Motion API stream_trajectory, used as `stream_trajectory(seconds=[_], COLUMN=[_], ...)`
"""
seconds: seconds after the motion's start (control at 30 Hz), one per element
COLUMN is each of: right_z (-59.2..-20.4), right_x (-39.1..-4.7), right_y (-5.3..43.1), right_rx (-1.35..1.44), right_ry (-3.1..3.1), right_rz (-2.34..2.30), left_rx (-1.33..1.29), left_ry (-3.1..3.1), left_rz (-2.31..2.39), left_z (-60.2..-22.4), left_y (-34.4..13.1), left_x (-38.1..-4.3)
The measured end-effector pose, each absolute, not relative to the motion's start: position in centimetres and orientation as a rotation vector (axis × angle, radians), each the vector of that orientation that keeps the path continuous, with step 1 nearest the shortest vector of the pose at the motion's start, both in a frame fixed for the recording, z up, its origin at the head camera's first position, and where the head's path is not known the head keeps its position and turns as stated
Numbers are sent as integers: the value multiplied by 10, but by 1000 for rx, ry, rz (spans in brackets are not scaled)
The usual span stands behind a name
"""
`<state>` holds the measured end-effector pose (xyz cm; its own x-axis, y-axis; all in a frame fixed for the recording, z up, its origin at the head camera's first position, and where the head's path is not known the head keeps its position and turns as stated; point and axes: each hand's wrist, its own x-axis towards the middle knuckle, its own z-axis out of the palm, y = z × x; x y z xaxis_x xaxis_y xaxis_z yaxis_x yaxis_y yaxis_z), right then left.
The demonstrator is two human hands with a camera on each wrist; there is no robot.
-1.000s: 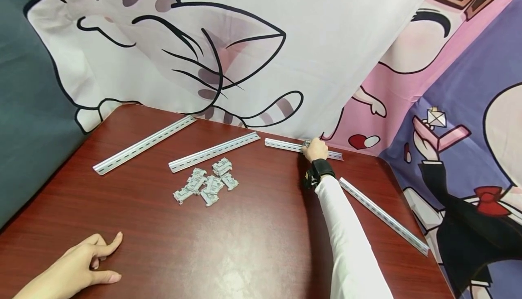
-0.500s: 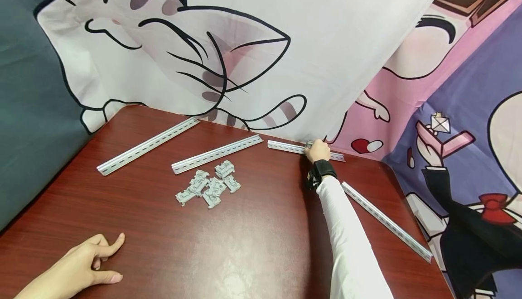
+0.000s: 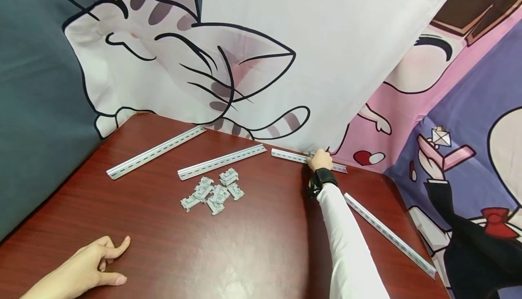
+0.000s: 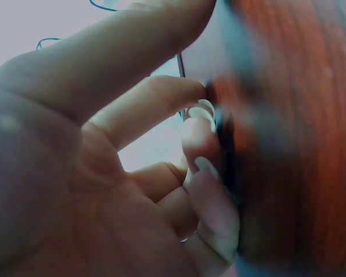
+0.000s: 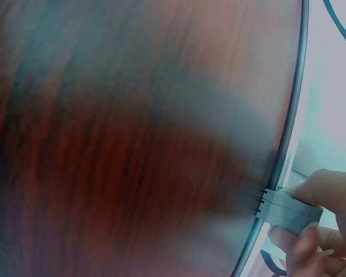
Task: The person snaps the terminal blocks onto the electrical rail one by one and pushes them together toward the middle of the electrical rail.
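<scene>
In the head view, we see the right hand [image 3: 320,160] at right of centre, over the short-looking rail [image 3: 288,155], which shows on both sides of it. In the right wrist view, at the lower right, its thumb and fingers pinch a grey block [image 5: 289,212], which meets the rail's edge; we cannot tell if it is fastened there.

The left hand [image 3: 91,262] is at the lower left of the head frame, near the table [image 3: 261,244]. It holds nothing, its thumb and index finger apart and the other fingers loosely bent.

Near the middle we find a loose pile of grey pieces [image 3: 220,194], some overlapping, just below the middle rail [image 3: 222,162]. The left rail [image 3: 156,153] lies slanted at the upper left, and the right rail [image 3: 389,234] slants down at the lower right.
</scene>
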<state>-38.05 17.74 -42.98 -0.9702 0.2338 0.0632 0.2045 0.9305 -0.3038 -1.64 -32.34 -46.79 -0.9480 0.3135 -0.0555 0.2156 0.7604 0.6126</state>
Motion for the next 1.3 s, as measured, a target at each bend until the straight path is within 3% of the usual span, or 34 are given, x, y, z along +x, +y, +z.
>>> stream_trajectory(seconds=[0.47, 0.9, 1.07, 1.3], right_z=[-449, -398, -399, -411], right_x=[-344, -289, -257, -224], right_y=[212, 226, 247, 279], right_rx=[-413, -230, -178, -418], right_ry=[-2856, -2901, -2975, -3255], right_rz=[462, 501, 376, 281], left_rx=[341, 241, 219, 200], left_ry=[2717, 2795, 2851, 2784], left_rz=[950, 868, 819, 681], left_z=[-470, -460, -462, -457], left_y=[-306, -305, -306, -309], left_x=[-28, -33, -27, -26])
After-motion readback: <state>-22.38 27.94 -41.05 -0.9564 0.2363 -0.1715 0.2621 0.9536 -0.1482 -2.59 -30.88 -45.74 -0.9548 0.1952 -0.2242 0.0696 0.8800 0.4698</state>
